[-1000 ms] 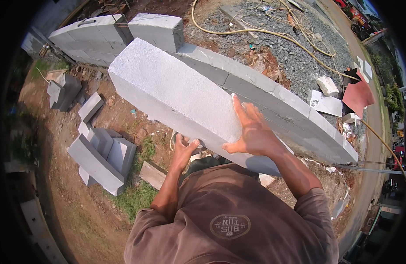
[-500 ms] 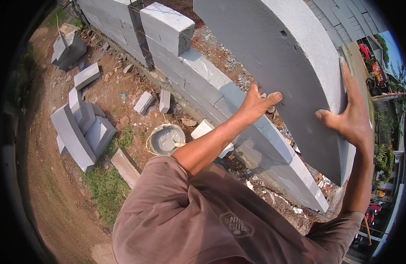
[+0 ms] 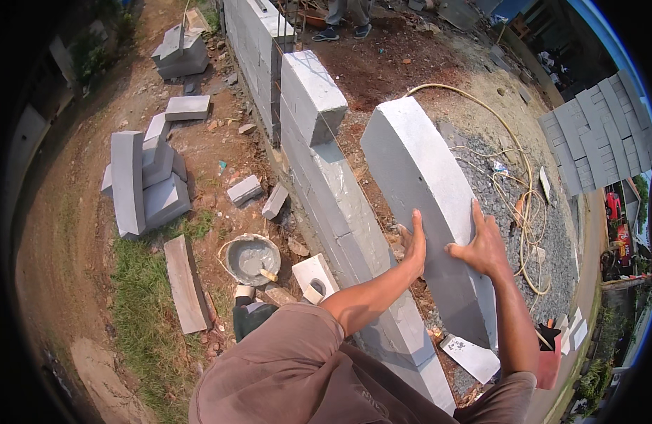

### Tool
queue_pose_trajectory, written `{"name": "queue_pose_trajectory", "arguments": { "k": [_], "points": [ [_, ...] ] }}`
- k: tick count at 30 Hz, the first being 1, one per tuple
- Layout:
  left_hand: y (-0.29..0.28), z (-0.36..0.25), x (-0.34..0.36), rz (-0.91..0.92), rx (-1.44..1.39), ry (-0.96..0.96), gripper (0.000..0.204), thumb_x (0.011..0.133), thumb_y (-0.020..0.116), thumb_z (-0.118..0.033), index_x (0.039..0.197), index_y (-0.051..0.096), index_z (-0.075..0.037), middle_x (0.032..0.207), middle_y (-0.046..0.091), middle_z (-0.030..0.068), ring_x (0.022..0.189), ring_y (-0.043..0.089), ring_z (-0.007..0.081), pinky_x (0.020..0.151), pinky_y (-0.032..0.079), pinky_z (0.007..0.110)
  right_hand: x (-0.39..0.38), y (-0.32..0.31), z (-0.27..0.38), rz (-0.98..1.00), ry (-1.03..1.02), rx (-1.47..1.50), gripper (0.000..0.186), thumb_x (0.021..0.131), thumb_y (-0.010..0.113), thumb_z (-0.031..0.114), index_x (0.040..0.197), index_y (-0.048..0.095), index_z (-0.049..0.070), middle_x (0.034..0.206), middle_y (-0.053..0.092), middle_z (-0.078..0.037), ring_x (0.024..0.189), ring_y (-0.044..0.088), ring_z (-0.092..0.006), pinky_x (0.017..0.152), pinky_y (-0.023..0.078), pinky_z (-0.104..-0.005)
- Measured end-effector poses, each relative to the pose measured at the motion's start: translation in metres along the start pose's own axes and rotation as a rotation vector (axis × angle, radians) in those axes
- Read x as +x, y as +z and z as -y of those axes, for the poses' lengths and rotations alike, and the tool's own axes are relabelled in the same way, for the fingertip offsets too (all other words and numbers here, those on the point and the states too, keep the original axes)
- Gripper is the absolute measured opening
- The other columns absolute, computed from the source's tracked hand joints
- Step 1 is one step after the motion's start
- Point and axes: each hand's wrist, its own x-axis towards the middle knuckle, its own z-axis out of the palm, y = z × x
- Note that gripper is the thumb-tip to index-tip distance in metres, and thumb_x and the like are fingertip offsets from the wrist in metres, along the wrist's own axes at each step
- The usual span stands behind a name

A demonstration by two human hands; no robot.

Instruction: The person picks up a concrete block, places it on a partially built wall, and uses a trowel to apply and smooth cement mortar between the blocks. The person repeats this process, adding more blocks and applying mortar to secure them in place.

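My two hands hold a long pale grey lightweight concrete block (image 3: 439, 169) between them, tilted and to the right of the low block wall. My left hand (image 3: 413, 244) presses against its left face, thumb up. My right hand (image 3: 485, 246) wraps the right edge, thumb on the upper face and fingers along the side. Below my left forearm runs the block wall (image 3: 333, 191), its top coated with wet mortar (image 3: 344, 185). One block (image 3: 313, 95) sits on top of the wall farther along. I cannot tell whether the held block touches the wall.
A mortar bucket (image 3: 230, 263) with a trowel handle (image 3: 269, 275) stands left of the wall. Loose blocks (image 3: 128, 180) are piled beyond it, and a plank (image 3: 185, 283) lies on grass. To the right are a coiled hose (image 3: 527, 184) and gravel. A person's feet (image 3: 344, 32) show at the far end.
The held block has come down and away from me and looks smaller. Both hands moved with it, keeping their hold. My view has shifted, showing more of the ground beyond.
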Motion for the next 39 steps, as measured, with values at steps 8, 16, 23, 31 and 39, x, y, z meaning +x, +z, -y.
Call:
{"name": "queue_pose_trajectory", "arguments": {
  "k": [8,16,23,31,39],
  "points": [
    [-0.043,-0.005,0.051,-0.497,0.064,-0.021,0.114,0.071,0.031,-0.086,0.146,-0.003,-0.007,0.151,0.005,0.0214,0.139,0.013,0.0335,0.109,0.023,0.049,0.05,0.049,0.014,0.084,-0.093,0.058,0.11,0.054,0.074,0.043,0.143,0.026,0.002,0.113,0.049,-0.028,0.103,0.054,-0.039,0.087,0.046,-0.0414],
    [-0.071,-0.022,0.086,-0.715,0.039,0.01,0.109,0.072,0.026,-0.086,0.148,0.006,-0.011,0.152,0.005,0.0192,0.141,0.008,0.0325,0.111,0.019,0.049,0.072,0.081,0.038,0.098,-0.15,0.075,0.113,0.053,0.075,0.043,0.144,0.021,0.003,0.119,0.048,-0.03,0.11,0.052,-0.0415,0.092,0.044,-0.0425],
    [-0.082,-0.048,0.073,-0.589,-0.017,0.128,0.098,0.079,0.023,-0.079,0.145,0.015,-0.006,0.141,0.028,0.0194,0.123,0.036,0.032,0.099,0.038,0.046,0.073,0.106,0.061,0.151,-0.11,0.145,0.115,0.053,0.076,0.044,0.143,0.019,0.001,0.122,0.045,-0.032,0.114,0.049,-0.0432,0.094,0.043,-0.0443],
    [-0.066,-0.083,0.037,-0.452,-0.019,0.209,0.089,0.086,0.022,-0.072,0.141,0.025,-0.001,0.132,0.046,0.0193,0.109,0.057,0.0318,0.089,0.051,0.043,0.079,0.137,0.068,0.049,-0.139,0.143,0.111,0.054,0.078,0.044,0.142,0.023,0.004,0.114,0.048,-0.028,0.106,0.052,-0.0425,0.087,0.044,-0.0464],
    [-0.041,-0.085,0.029,-0.53,0.587,0.668,0.081,0.09,0.046,-0.051,0.144,0.018,0.002,0.148,0.018,0.025,0.139,0.017,0.0351,0.112,0.017,0.043,0.086,0.147,0.064,0.06,-0.156,0.172,0.112,0.057,0.077,0.051,0.142,0.023,0.002,0.116,0.048,-0.029,0.106,0.051,-0.0435,0.087,0.044,-0.0477]
  ]
}}
